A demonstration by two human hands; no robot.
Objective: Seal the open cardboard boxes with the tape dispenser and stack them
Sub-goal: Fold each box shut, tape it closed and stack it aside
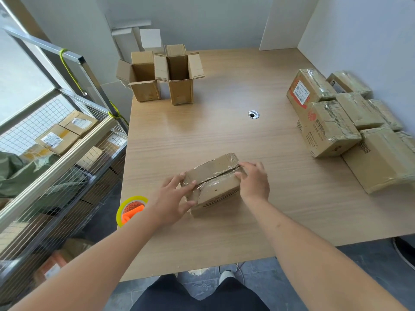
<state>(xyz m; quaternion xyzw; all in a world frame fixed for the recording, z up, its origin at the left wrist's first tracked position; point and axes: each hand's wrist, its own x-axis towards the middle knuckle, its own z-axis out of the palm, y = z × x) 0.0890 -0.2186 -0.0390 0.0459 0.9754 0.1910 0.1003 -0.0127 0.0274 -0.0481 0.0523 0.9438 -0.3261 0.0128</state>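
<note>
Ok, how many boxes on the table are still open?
2: the shorter open box at the table's far left corner, and the taller open box beside it on the right.

Both bare forearms reach forward from the 6 o'clock edge, converging toward centre. The left hand [171, 199] lies at 9 o'clock of the right hand [254, 181] — fingers spread, pointing toward 2 o'clock. The right hand's fingers curl toward 10 o'clock — knuckles up.
</note>
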